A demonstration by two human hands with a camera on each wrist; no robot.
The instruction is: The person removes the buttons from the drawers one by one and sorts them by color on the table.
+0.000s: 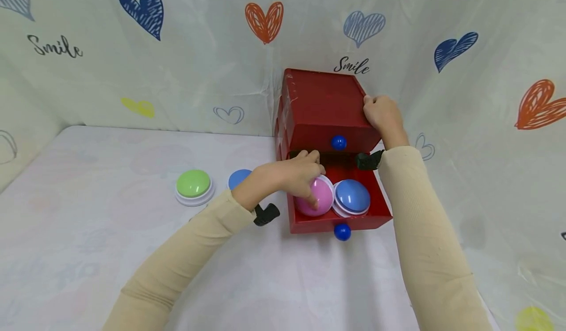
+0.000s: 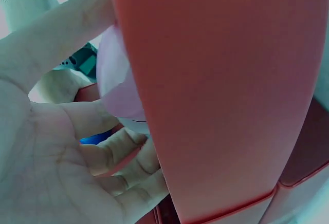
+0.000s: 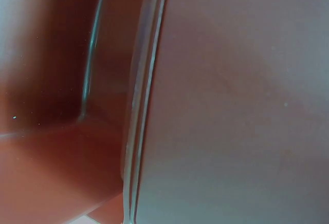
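Note:
A red two-drawer box [image 1: 325, 97] stands at the back, its lower drawer [image 1: 376, 213] pulled out. Inside that drawer a pink push button [image 1: 322, 196] with a white base tilts beside a blue push button [image 1: 352, 196]. My left hand [image 1: 294, 174] holds the pink button, thumb on its near side and fingers behind it. The left wrist view shows the pink dome [image 2: 114, 75] between thumb and fingers, partly hidden by the red drawer front. At the box's upper right edge my right hand [image 1: 383, 117] grips the side; the right wrist view shows only red panels [image 3: 231, 100].
A green push button [image 1: 193, 183] lies on the white table [image 1: 110, 223] to the left. Another blue push button [image 1: 239, 178] is partly covered by my left forearm. Blue knobs [image 1: 342, 232] stick out from both drawer fronts. A heart-printed curtain [image 1: 199, 66] hangs behind.

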